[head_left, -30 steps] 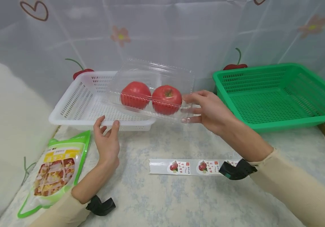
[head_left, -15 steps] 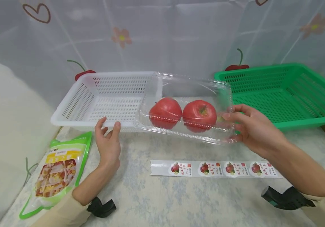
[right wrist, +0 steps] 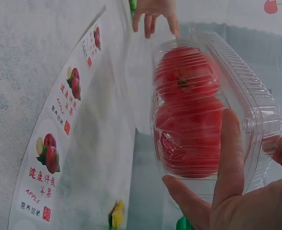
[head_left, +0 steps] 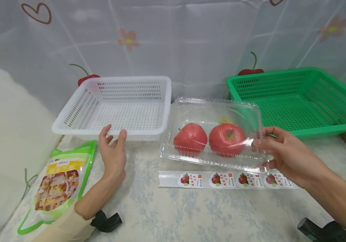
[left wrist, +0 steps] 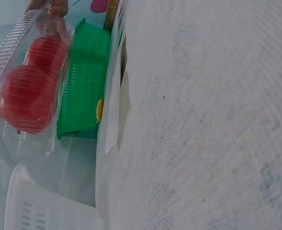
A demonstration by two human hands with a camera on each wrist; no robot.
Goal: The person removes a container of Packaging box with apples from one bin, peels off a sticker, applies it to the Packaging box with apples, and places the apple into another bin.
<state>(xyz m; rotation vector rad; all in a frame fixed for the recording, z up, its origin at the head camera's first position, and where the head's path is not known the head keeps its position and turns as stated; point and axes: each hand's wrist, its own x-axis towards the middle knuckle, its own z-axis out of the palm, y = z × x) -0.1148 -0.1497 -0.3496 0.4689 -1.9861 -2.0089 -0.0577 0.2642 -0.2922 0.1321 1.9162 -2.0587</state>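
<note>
Two red apples [head_left: 226, 139] lie side by side inside a clear plastic clamshell box [head_left: 197, 112]. At the box's right end my right hand [head_left: 289, 156] grips the edge between thumb and fingers, holding it slightly tilted above the table. The right wrist view shows the fingers spread along the box [right wrist: 249, 98]. My left hand [head_left: 114, 153] is at the front rim of the white basket [head_left: 130, 132], thumb and fingers loosely bent with nothing between them. Below the box lies a strip of apple labels [head_left: 221, 180].
A green basket [head_left: 306, 132] stands at the back right. The green-edged food packet [head_left: 58, 185] lies left of my left forearm. Something small and yellow [right wrist: 116, 214] sits on the table [head_left: 176, 215] behind the box. A patterned curtain [head_left: 191, 40] hangs at the back.
My right hand has carried the box with the apples right and toward me, from over the white basket to in front of the gap between baskets. The left hand has stayed put.
</note>
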